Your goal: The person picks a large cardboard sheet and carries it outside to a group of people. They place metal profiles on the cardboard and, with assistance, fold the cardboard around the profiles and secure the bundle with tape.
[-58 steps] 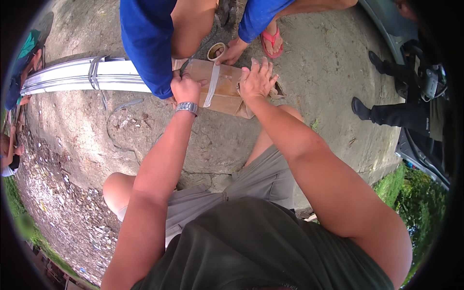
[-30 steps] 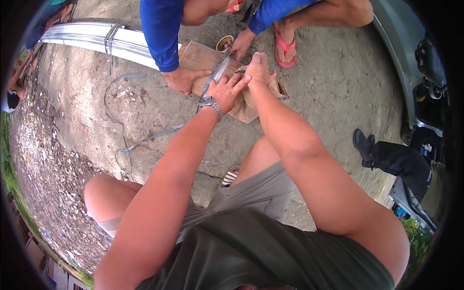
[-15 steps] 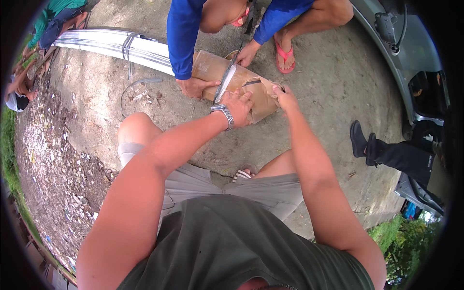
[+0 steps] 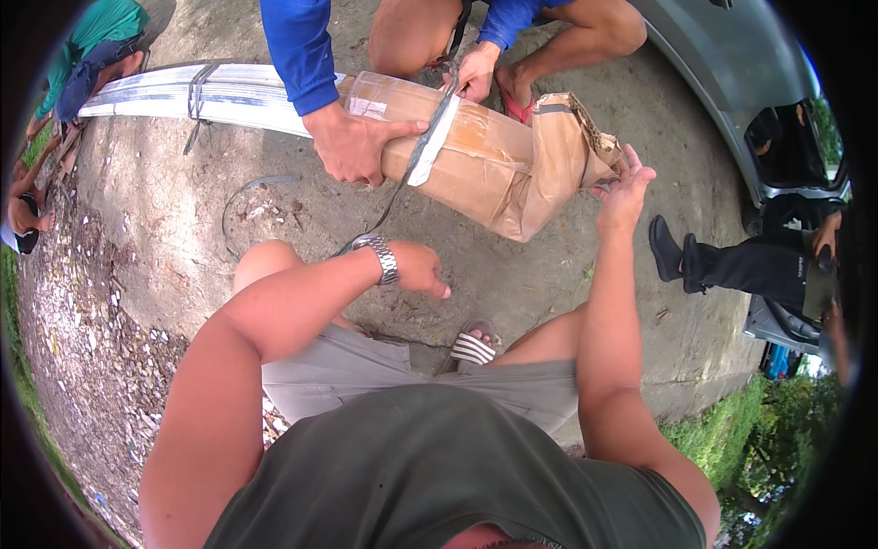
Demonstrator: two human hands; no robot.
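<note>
A brown cardboard wrapping (image 4: 466, 137) covers the near end of a long bundle of whitish strips (image 4: 261, 94) on the ground. Its right end is creased and torn into a raised flap (image 4: 560, 137). My right hand (image 4: 625, 190) is at that flap's edge, fingers spread and thumb out, not closed round it. Wearing a metal watch, my left hand (image 4: 419, 267) hangs in the air nearer me, apart from the cardboard and with nothing in it; its fingers partly hide one another. A dark strap (image 4: 416, 156) crosses the wrapping, where a blue-sleeved co-worker's hands (image 4: 352, 142) work.
Another strap (image 4: 198, 91) binds the strips further left. A loose strap (image 4: 229, 206) lies on the ground. Rubble (image 4: 91, 320) covers the left side. A grey vehicle (image 4: 732, 82) stands right, near a person's dark boots (image 4: 666, 249). More people crouch at far left.
My left hand has come off the cardboard, toward me. The right end of the cardboard has swung up into a raised flap, and my right hand has moved right and opened.
</note>
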